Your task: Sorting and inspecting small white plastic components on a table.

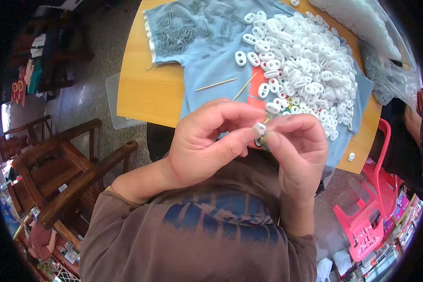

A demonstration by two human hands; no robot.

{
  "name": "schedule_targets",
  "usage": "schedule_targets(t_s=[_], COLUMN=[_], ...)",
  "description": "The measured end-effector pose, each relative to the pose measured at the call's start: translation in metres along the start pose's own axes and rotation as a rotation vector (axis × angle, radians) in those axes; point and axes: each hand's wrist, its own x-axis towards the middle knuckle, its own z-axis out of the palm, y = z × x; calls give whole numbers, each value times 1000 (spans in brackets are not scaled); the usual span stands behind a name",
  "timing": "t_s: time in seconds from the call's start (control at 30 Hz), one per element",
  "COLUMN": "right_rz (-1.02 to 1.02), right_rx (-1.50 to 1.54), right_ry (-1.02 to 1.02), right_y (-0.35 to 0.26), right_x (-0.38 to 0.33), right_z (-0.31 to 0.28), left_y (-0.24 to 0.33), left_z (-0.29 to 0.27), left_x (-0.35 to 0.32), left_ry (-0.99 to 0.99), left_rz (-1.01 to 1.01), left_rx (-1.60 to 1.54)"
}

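Note:
Close to my body, both hands meet over the near edge of the table. My left hand (206, 141) pinches a small white plastic piece (259, 127) between thumb and forefinger. Touching close beside it, my right hand (299, 141) has its thumb and fingers pressed together; what lies between them is too small to make out. Beyond the hands spreads a large heap of white oval two-holed plastic pieces (310, 61). A pile of small grey metal springs (174, 32) lies at the far left. Two thin wooden toothpicks (216, 84) rest between springs and hands.
A light-blue shirt (202, 70) with an orange print covers much of the wooden table (145, 91). Clear plastic bags (361, 23) sit at the far right. One white piece (351, 156) lies near the right edge. Wooden chairs (65, 164) stand left, a pink plastic chair (361, 225) right.

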Motion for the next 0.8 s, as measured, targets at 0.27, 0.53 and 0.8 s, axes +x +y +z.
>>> schedule_targets(t_s=[0.27, 0.53, 0.8], right_rz=[-74, -315, -307], right_rx=[-176, -441, -431], right_ry=[10, -26, -20], right_y=[2, 7, 7], right_x=[-2, -1, -1], right_z=[-1, 0, 2], left_y=[-5, -7, -5], left_z=[-4, -4, -4], left_x=[2, 0, 0], left_ry=[-37, 1, 2], left_rz=[129, 104, 114], left_rx=[231, 107, 146])
